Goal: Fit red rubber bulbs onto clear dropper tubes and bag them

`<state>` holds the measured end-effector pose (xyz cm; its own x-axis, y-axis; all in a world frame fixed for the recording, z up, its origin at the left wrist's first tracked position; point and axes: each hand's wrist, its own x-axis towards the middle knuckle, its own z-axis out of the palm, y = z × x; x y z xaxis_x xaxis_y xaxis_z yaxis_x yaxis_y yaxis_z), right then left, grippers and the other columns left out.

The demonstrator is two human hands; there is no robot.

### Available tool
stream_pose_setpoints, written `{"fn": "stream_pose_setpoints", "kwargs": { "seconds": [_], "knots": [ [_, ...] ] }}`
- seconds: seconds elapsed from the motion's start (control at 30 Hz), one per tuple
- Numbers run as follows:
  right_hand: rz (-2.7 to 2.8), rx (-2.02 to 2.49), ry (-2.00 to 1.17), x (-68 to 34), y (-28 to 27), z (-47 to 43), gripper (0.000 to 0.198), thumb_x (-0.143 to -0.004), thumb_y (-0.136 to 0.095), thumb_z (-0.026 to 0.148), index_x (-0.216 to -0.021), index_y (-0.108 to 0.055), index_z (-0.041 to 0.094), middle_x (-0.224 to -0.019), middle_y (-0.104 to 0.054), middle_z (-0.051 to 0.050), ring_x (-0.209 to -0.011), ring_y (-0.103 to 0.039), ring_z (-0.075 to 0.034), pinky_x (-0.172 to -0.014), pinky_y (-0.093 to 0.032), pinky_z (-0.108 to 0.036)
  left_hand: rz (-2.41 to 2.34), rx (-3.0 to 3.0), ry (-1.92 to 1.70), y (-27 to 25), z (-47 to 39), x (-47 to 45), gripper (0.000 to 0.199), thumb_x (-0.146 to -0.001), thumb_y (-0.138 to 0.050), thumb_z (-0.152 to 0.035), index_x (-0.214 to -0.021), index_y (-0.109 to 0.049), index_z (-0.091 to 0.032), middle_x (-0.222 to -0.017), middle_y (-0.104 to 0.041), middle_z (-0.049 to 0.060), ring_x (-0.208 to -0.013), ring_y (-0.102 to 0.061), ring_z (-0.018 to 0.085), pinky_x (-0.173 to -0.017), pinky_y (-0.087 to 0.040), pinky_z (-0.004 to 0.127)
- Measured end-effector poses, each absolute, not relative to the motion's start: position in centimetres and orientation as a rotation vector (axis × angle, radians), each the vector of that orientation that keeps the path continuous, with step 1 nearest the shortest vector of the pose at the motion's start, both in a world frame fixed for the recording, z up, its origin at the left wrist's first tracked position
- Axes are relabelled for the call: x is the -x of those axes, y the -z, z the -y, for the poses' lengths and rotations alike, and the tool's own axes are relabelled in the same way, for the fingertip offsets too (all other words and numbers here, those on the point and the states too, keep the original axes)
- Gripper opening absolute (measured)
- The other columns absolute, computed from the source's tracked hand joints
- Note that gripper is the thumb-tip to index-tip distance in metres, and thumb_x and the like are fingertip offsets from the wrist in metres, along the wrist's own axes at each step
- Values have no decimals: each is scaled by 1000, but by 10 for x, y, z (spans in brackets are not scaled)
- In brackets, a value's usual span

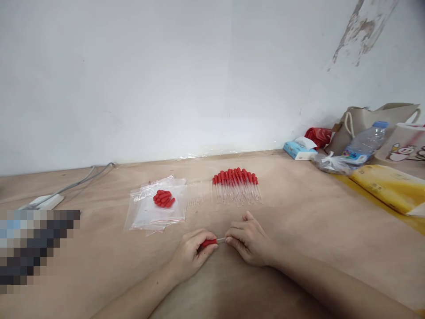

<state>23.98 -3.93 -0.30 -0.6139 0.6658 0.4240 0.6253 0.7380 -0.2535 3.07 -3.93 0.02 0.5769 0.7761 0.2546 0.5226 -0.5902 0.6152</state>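
My left hand (194, 252) is closed around a red rubber dropper bulb (209, 243). A thin clear dropper tube (221, 240) runs from the bulb's mouth to my right hand (247, 241), whose fingertips pinch its far end. How deep the tube sits in the bulb is hidden. Beyond my hands, several droppers with red bulbs (235, 177) lie side by side, tubes towards me. Left of them are several bare clear tubes (193, 201). A small pile of loose red bulbs (162, 198) rests on clear zip bags (141, 217).
At the right stand a blue tissue pack (299, 149), a plastic bottle (368, 141), a beige bag (392, 115) and a yellow packet (392, 186). A grey cable (86, 177) leads to a white power strip (48, 202) at left. A wall (166, 79) closes off the back.
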Motion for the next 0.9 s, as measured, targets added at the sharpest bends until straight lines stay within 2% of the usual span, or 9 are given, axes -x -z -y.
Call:
{"fn": "stream_pose_setpoints", "kwargs": {
  "seconds": [0.1, 0.17, 0.3, 0.37, 0.47, 0.57, 0.7, 0.9],
  "knots": [
    [2449, 1012, -71, -239, -4, 38, 21, -83, -41, 18, -78, -61, 19, -65, -60, -1, -57, -46, -11, -66, -23, -30, -1058, -2292, -762, -1, 35, -32, 17, -85, -45, -29, -86, -59, -19, -79, -60, 3, -72, -54, 13, -65, -42, 23],
    [2445, 1030, -40, -241, -9, 37, 20, -81, -43, 18, -78, -62, 20, -67, -62, -2, -60, -49, -12, -68, -25, -31, -1096, -2261, -845, 1, 33, -31, 17, -84, -46, -27, -94, -58, -20, -83, -58, 3, -74, -53, 13, -67, -43, 24],
    [2319, 1165, -124, -255, -12, 28, 19, -79, -46, 20, -74, -64, 21, -66, -64, -2, -64, -54, -14, -69, -31, -31, -1246, -2080, -943, 8, 28, -30, 42, -80, -51, -27, -121, -41, -23, -89, -53, 2, -65, -50, 11, -59, -43, 23],
    [2110, 1329, -321, -267, -9, 16, 21, -80, -45, 25, -74, -65, 21, -66, -65, -1, -60, -56, -14, -62, -36, -27, -1264, -2051, -886, 9, 27, -29, 39, -79, -52, -28, -117, -45, -23, -88, -54, 1, -64, -49, 10, -57, -42, 22],
    [1736, 1573, -558, -284, -8, -11, 25, -78, -45, 32, -72, -65, 19, -67, -66, -2, -60, -59, -15, -52, -38, -23, -1216, -2174, -769, 5, 28, -30, 23, -79, -51, -29, -99, -57, -20, -82, -54, 2, -64, -48, 12, -58, -40, 24],
    [1510, 1790, -415, -290, -14, -39, 21, -73, -50, 32, -74, -66, 19, -72, -67, -2, -66, -61, -16, -57, -39, -23, -1180, -2243, -734, -1, 29, -31, 18, -79, -50, -27, -93, -59, -20, -83, -55, 3, -67, -48, 13, -61, -40, 26],
    [1437, 1930, -224, -284, -19, -61, 22, -74, -48, 32, -75, -66, 21, -69, -66, -3, -68, -60, -18, -66, -38, -28, -1184, -2232, -733, -2, 30, -30, 18, -79, -51, -26, -92, -59, -20, -84, -55, 4, -68, -49, 14, -62, -40, 26],
    [1472, 1984, -133, -277, -7, -67, 23, -74, -50, 35, -83, -66, 22, -70, -65, -3, -74, -59, -21, -83, -28, -39, -1190, -2235, -712, -1, 29, -29, 18, -79, -50, -28, -93, -59, -20, -84, -54, 4, -67, -48, 14, -61, -40, 26]
  ]
}}
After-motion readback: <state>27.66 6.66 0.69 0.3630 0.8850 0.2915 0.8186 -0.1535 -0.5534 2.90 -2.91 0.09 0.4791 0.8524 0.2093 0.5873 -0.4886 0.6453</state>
